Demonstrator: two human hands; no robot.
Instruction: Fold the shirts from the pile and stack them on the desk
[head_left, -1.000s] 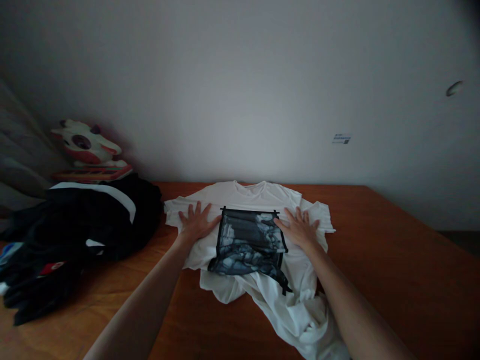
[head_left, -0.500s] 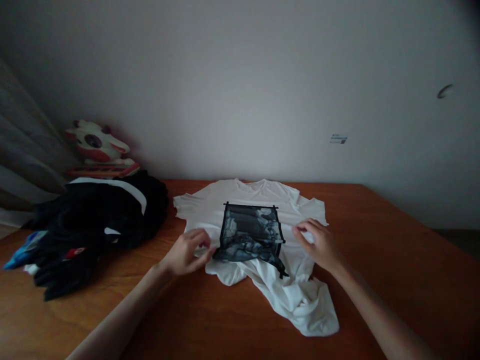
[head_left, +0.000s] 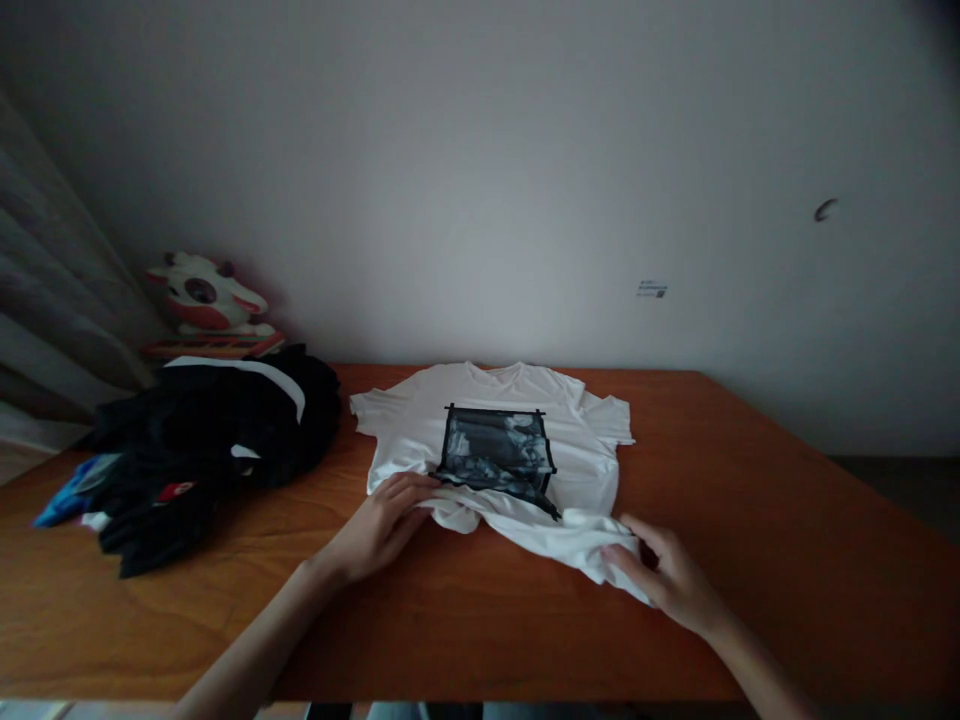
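Note:
A white T-shirt (head_left: pixel 577 455) with a dark picture print on its front lies on the wooden table (head_left: pixel 450 640), collar toward the wall. Its upper part is spread out, while the lower part is bunched and creased toward me. At the lower left of the print, my left hand (head_left: pixel 386 525) has its fingers closed on the shirt's fabric. My right hand (head_left: pixel 667 575) pinches the bunched hem at the lower right between thumb and fingers. Folds of cloth hide part of the print's lower edge.
A heap of black clothes (head_left: pixel 202 450) with white, red and blue bits lies on the left. Behind it a cow-shaped toy (head_left: pixel 210 295) with a keyboard stands against the wall. A curtain (head_left: pixel 67 270) hangs at far left. The table's near edge shows at the bottom.
Both hands have come down onto the shirt and taken hold of its lower part. The bunched cloth on the right is drawn up and stretched sideways. The view has shifted slightly.

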